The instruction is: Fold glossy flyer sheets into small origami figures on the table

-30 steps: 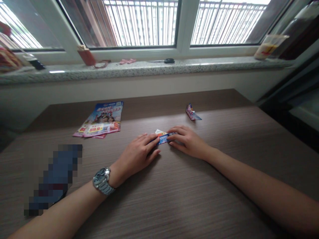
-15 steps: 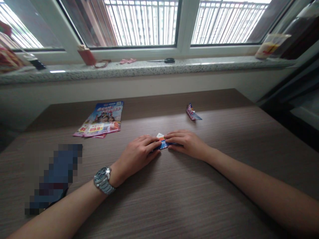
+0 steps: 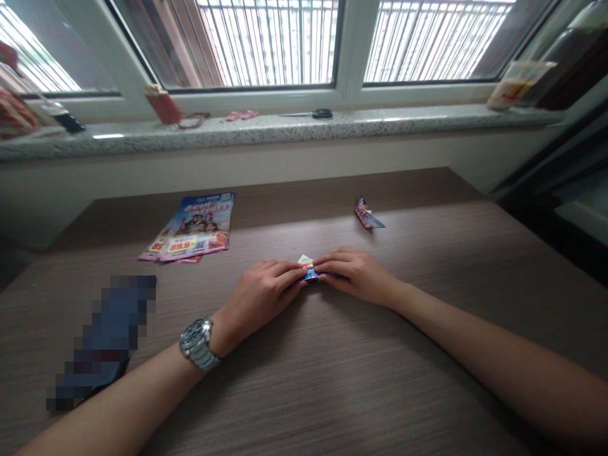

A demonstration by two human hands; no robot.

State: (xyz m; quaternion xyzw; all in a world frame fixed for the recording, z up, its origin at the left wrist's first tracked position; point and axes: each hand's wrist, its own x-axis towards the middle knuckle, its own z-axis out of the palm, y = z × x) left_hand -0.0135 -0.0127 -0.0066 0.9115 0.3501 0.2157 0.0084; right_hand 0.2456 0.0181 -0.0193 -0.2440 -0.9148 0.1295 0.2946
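Between my two hands lies a small folded paper (image 3: 310, 273), blue with orange and a white tip, low on the table. My left hand (image 3: 263, 288), with a metal watch (image 3: 197, 342) on its wrist, pinches the paper's left side. At its right side my right hand (image 3: 356, 272) grips it with thumb below and fingers above. The fingertips cover much of the paper. Beyond my right hand stands another folded paper piece (image 3: 365, 215), printed in purple, red and blue.
Several printed flyers (image 3: 199, 228) lie stacked at the back left of the brown table (image 3: 304, 392). A blurred-out dark blue object (image 3: 107, 335) is near my left forearm. On the stone windowsill (image 3: 380, 120) are scissors (image 3: 320, 114), a red case (image 3: 162, 104) and a plastic cup (image 3: 517, 85).
The near edge of the paper has tipped up or folded slightly, so less of its blue face shows between my fingers. My hands have barely shifted.
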